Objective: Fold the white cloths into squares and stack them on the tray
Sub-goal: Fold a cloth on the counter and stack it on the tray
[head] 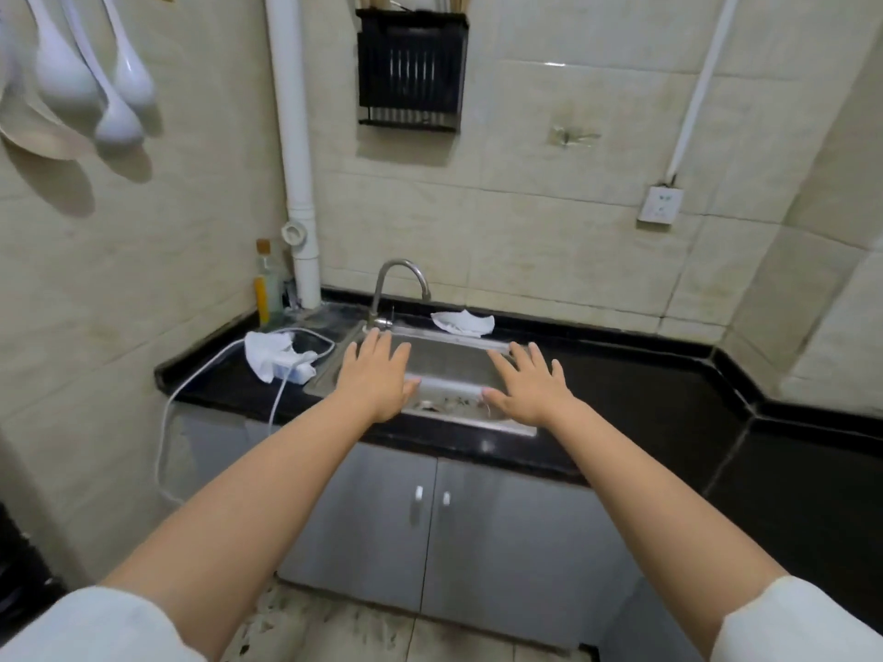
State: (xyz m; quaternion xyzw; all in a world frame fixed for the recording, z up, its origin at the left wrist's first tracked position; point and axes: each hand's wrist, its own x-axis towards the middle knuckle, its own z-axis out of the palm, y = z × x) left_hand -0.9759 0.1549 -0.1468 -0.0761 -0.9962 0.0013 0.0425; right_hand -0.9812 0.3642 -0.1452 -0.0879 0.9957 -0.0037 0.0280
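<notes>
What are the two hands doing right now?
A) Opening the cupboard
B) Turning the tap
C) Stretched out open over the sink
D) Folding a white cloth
C: the left hand and right hand are spread flat over the sink, holding nothing.

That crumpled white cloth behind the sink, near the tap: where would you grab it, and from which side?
Probably by the raised, pointed edge of the white cloth, pinched from above and from the front. It lies loosely crumpled on the black counter close to the wall, so nothing can reach it from behind, and the faucet stands to its left. The open right hand looks nearer.
</notes>
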